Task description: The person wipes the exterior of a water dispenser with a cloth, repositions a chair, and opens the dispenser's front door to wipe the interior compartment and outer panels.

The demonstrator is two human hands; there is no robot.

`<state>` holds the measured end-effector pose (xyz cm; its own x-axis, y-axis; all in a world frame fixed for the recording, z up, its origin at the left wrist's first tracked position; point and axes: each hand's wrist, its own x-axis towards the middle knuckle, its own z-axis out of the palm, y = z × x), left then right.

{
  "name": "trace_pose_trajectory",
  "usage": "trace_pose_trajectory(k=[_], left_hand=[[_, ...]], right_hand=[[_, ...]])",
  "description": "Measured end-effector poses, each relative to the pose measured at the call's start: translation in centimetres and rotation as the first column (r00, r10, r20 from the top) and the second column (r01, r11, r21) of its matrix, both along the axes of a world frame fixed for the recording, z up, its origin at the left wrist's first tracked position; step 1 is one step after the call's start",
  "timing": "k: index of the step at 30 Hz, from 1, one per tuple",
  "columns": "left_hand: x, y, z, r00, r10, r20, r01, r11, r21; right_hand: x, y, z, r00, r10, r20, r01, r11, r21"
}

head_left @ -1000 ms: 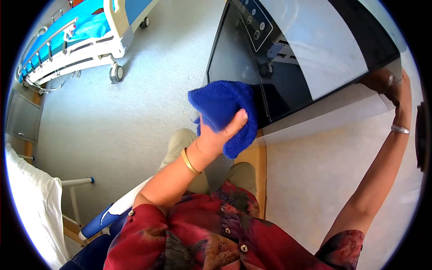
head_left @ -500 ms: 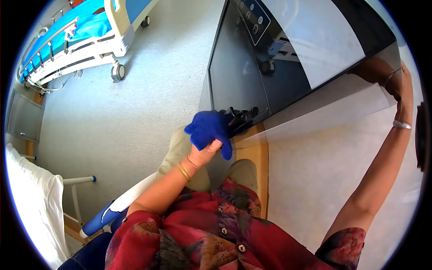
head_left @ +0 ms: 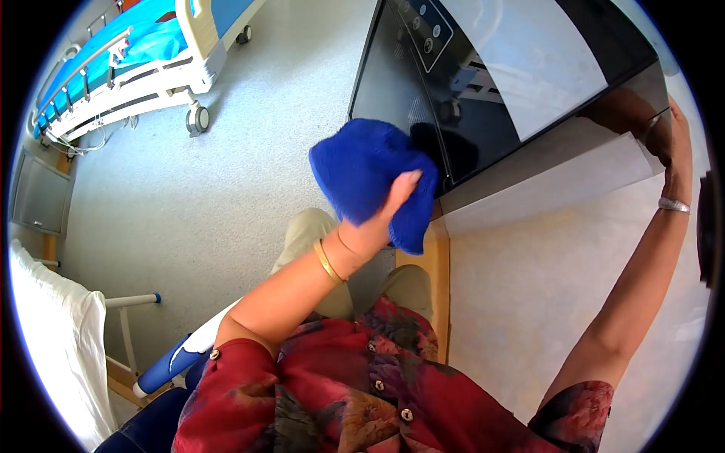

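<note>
A dark blue cloth (head_left: 359, 166) is bunched in my left hand (head_left: 377, 219), its thumb lying over the fabric. The cloth is beside the lower front corner of a glossy black machine (head_left: 483, 143) with a panel of round buttons. My right hand (head_left: 674, 132) reaches to the machine's far right side, close against its silvery side face; its fingers are mostly hidden at the edge of the view.
A wheeled bed (head_left: 143, 83) with blue covering stands at the upper left. White fabric (head_left: 60, 332) hangs at the lower left near a white rail (head_left: 132, 301). Under the machine is a wooden-edged surface (head_left: 440, 302).
My left hand first lowered with the cloth, showing a dark part at the machine's front, then rose again, covering it. My right hand has stayed at the side while the machine shifted slightly.
</note>
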<state>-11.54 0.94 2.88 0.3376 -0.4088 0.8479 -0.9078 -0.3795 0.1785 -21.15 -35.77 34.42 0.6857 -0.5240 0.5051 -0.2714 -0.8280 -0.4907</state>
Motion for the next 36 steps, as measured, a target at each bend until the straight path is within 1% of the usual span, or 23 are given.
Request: trace_pose_trajectory(k=[2, 3, 4, 5, 6, 7, 8, 10, 11, 12, 14, 15, 18, 19, 21, 22, 24, 25, 26, 28, 31, 35, 36], left_hand=[[-0.7, 0.0, 0.5, 0.906, -0.286, -0.312, 0.087, 0.847, -0.524], [-0.1, 0.2, 0.5, 0.976, -0.120, -0.184, 0.054, 0.943, -0.329], [-0.8, 0.6, -0.2, 0.974, -0.127, -0.186, 0.060, 0.943, -0.326], [-2.2, 1.2, -1.6, 0.586, -0.517, -0.624, 0.214, 0.841, -0.497], [-3.0, 1.3, -3.0, -0.087, -0.694, -0.715, 0.195, 0.692, -0.695], [-3.1, -0.6, -4.4, 0.729, -0.554, -0.402, 0.371, 0.814, -0.447], [-3.2, 0.2, -2.0, 0.729, -0.552, -0.404, 0.371, 0.815, -0.445], [-3.5, 2.7, 5.0, 0.935, -0.184, -0.304, 0.178, 0.983, -0.048], [-4.0, 1.2, 0.4, 0.998, -0.050, -0.046, 0.048, 0.997, -0.053], [-3.9, 0.6, -3.6, 0.998, -0.052, -0.043, 0.050, 0.997, -0.052], [-3.2, 0.5, -4.4, 0.780, -0.515, -0.356, 0.454, 0.857, -0.244], [-3.9, 1.4, -4.7, 0.477, -0.403, -0.781, 0.505, 0.853, -0.131], [-3.8, 1.9, -2.8, 0.453, -0.334, -0.827, 0.520, 0.852, -0.060], [-3.6, 1.8, -2.2, 0.452, -0.333, -0.827, 0.519, 0.853, -0.060], [-2.9, 1.3, -0.7, 0.885, -0.369, -0.283, 0.362, 0.929, -0.078], [-3.0, 0.9, 0.4, 0.886, -0.369, -0.281, 0.361, 0.929, -0.080], [-3.2, 0.0, 2.5, 0.623, -0.385, -0.681, 0.510, 0.860, -0.019], [-3.0, -0.2, 2.7, 0.731, -0.348, -0.587, 0.421, 0.907, -0.013], [-2.8, 0.2, 4.3, 0.731, -0.347, -0.587, 0.421, 0.907, -0.012], [-2.7, 1.2, 7.8, 0.821, -0.231, -0.523, 0.434, 0.846, 0.309], [-2.7, 1.3, 2.2, 0.883, -0.270, -0.383, 0.370, 0.904, 0.216], [-2.8, 3.0, -1.7, 0.936, -0.216, -0.277, 0.294, 0.914, 0.280], [-2.9, 2.9, -3.9, 0.922, -0.276, -0.272, 0.326, 0.932, 0.159]], right_hand=[[0.2, 0.5, 0.0, 1.000, 0.017, -0.011, -0.017, 1.000, -0.017], [0.3, 1.0, 0.0, 0.999, 0.027, 0.032, -0.027, 1.000, 0.010], [0.1, 1.2, -0.1, 0.997, 0.033, 0.071, -0.036, 0.999, 0.039], [-0.1, 0.8, 0.0, 0.997, 0.027, 0.066, -0.030, 0.999, 0.042], [-0.1, 0.2, 0.3, 0.997, 0.048, 0.057, -0.053, 0.996, 0.078], [-0.1, -0.2, 0.3, 0.996, 0.072, 0.051, -0.078, 0.990, 0.115], [0.0, -0.4, 0.1, 0.996, 0.073, 0.050, -0.078, 0.990, 0.118], [0.1, -0.5, 0.0, 0.989, 0.075, 0.128, -0.084, 0.994, 0.066], [0.1, 0.5, -0.2, 0.988, 0.073, 0.135, -0.083, 0.994, 0.066], [0.1, 2.3, -0.6, 0.994, 0.050, 0.100, -0.050, 0.999, -0.002], [0.1, 2.4, -0.5, 0.997, 0.027, 0.066, -0.022, 0.997, -0.073], [0.1, 0.8, -0.2, 0.994, 0.073, 0.082, -0.071, 0.997, -0.025], [0.1, -0.5, 0.2, 0.992, 0.081, 0.100, -0.087, 0.995, 0.055], [0.2, 0.0, 0.2, 0.993, 0.045, 0.106, -0.054, 0.995, 0.083], [0.2, 1.3, -0.1, 0.997, 0.007, 0.075, -0.011, 0.999, 0.050], [0.3, 2.2, -0.4, 0.998, -0.035, 0.045, 0.034, 0.999, 0.019], [0.2, 2.8, -0.5, 0.998, -0.009, 0.061, 0.008, 1.000, 0.025], [0.2, 3.1, -0.6, 0.997, 0.016, 0.075, -0.018, 0.999, 0.034], [0.2, 2.8, -0.6, 0.997, 0.016, 0.074, -0.019, 0.999, 0.035], [0.2, 2.0, -0.4, 0.996, 0.085, 0.041, -0.086, 0.996, 0.005], [0.2, 2.0, -0.4, 0.999, -0.006, 0.035, 0.008, 0.998, -0.060], [0.3, 3.0, -0.5, 0.997, -0.059, 0.047, 0.062, 0.996, -0.066], [0.3, 2.3, -0.5, 0.998, -0.040, 0.054, 0.044, 0.997, -0.058]])
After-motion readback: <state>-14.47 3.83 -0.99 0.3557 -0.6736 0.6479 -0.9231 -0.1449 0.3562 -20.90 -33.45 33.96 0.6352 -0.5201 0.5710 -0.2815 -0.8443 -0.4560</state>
